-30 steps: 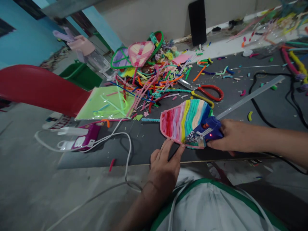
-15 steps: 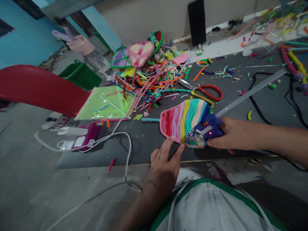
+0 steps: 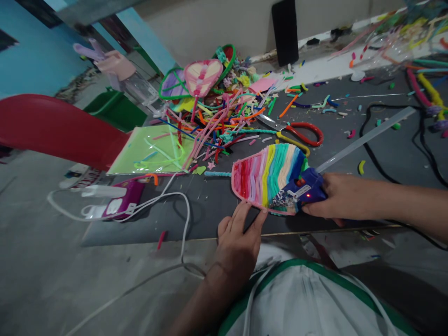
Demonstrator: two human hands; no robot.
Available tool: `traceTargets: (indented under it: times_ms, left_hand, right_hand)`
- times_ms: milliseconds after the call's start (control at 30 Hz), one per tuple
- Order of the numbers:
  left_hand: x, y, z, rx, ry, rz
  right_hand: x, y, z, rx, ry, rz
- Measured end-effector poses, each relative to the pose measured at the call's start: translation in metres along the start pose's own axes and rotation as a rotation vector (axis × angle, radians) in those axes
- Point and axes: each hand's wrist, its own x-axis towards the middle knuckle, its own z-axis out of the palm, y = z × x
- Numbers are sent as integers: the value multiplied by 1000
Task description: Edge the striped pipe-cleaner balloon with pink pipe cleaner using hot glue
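Note:
A striped, rainbow-coloured fuzzy piece with a pink edge lies on the dark table, its light blue stem pointing left. My left hand rests at its near edge, fingers apart, two fingertips touching the pink border. In my right hand is a blue glue gun with a small red light lit. The gun's nozzle end is low over the near right part of the piece, and a long translucent glue stick sticks out of its back.
Red-handled scissors lie behind the piece, beside a heap of coloured stems. A green sheet, a purple power bank and white cables are at left. A black cord curves at right; a phone leans on the wall.
The nozzle end of the glue gun has shifted slightly to the right along the striped piece. My left hand stays at the near edge; the whole view has moved very slightly.

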Motion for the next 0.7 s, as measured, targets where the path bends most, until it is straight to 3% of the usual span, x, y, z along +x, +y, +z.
traceTargets:
  times_ms: [200, 700]
  left_hand:
    - [-1, 1, 3, -7, 32, -24]
    - [-1, -1, 0, 19, -33, -3]
  right_hand:
    - [4, 7, 3, 6, -2, -13]
    - [1, 13, 9, 19, 73, 12]
